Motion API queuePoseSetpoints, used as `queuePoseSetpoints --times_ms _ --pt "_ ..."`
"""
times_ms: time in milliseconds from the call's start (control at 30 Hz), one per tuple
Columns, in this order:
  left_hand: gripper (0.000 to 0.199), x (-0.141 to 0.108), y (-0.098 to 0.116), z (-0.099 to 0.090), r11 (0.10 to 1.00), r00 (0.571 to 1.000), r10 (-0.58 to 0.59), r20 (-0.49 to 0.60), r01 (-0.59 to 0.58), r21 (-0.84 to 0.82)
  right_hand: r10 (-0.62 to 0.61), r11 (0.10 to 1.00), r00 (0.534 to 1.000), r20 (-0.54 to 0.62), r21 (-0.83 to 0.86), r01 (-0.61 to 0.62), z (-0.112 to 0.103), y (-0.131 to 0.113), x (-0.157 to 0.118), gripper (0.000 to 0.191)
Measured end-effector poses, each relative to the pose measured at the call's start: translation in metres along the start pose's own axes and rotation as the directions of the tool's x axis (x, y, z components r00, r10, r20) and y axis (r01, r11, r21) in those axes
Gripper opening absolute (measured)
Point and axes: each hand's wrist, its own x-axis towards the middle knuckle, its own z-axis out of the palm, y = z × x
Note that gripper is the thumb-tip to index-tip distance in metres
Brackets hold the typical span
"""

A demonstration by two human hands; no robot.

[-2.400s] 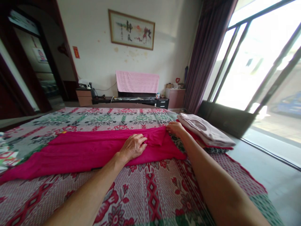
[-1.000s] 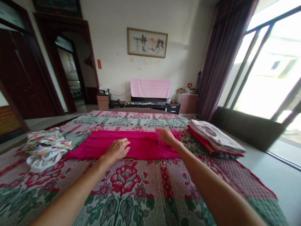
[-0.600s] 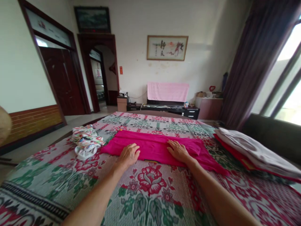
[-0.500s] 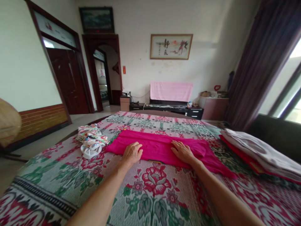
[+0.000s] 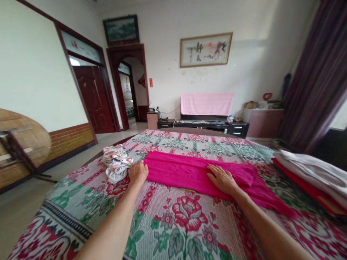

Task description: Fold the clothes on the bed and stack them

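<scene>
A bright pink garment (image 5: 176, 169) lies folded into a long strip across the flowered cloth (image 5: 189, 213), its right end trailing off toward me. At the strip's left end, my left hand (image 5: 138, 172) has its fingers curled closed on the edge; the fingertips are partly hidden. My right hand (image 5: 222, 179) rests flat on the right part of the garment, fingers stretched out and a little apart. Just left of my left hand sits a crumpled white garment with a colourful print (image 5: 117, 162).
A stack of folded clothes (image 5: 309, 173), pale on top and red below, lies at the right. Beyond the far edge stands a low black cabinet (image 5: 238, 130) with a pink towel (image 5: 207, 104) above it. A round wooden tabletop (image 5: 24, 144) leans at the left.
My left hand has moved left along the garment to its end, and its fingers have closed there. My right hand stays flat on the garment. The view has turned slightly left.
</scene>
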Motion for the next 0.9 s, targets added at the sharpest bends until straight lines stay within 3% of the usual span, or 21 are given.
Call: queuePoseSetpoints --times_ms 133,267,400,500,600,767,900 --pt "0.038 0.011 -0.006 -0.006 0.995 0.997 -0.023 0.080 0.015 0.101 -0.020 1.000 1.000 -0.016 0.000 0.020 -0.002 -0.002 -0.001 0.049" --pt "0.040 0.016 -0.013 -0.011 0.995 0.984 -0.053 0.168 0.037 0.097 -0.020 1.000 1.000 -0.023 0.003 0.020 -0.001 -0.001 0.000 0.047" --pt "0.042 0.016 -0.017 -0.011 0.996 0.985 -0.076 0.156 0.066 0.067 -0.024 1.000 0.999 -0.042 -0.007 0.024 0.000 0.002 -0.001 0.045" --pt "0.041 0.015 -0.018 -0.010 0.996 0.984 -0.086 0.154 0.083 0.023 -0.076 0.997 0.987 -0.139 -0.007 0.076 -0.001 -0.009 0.003 0.043" --pt "0.040 0.016 -0.018 -0.009 0.994 0.983 -0.104 0.154 0.107 -0.015 -0.211 0.975 0.952 -0.220 0.019 0.221 0.000 -0.046 0.019 0.038" --pt "0.033 0.015 -0.018 -0.006 0.992 0.987 -0.103 0.122 0.111 -0.058 -0.415 0.880 0.886 -0.209 0.158 0.449 0.016 -0.149 0.072 0.035" --pt "0.031 0.013 -0.017 -0.004 0.992 0.993 -0.089 0.081 0.096 -0.082 -0.395 0.876 0.904 -0.166 0.230 0.425 0.032 -0.221 0.118 0.040"
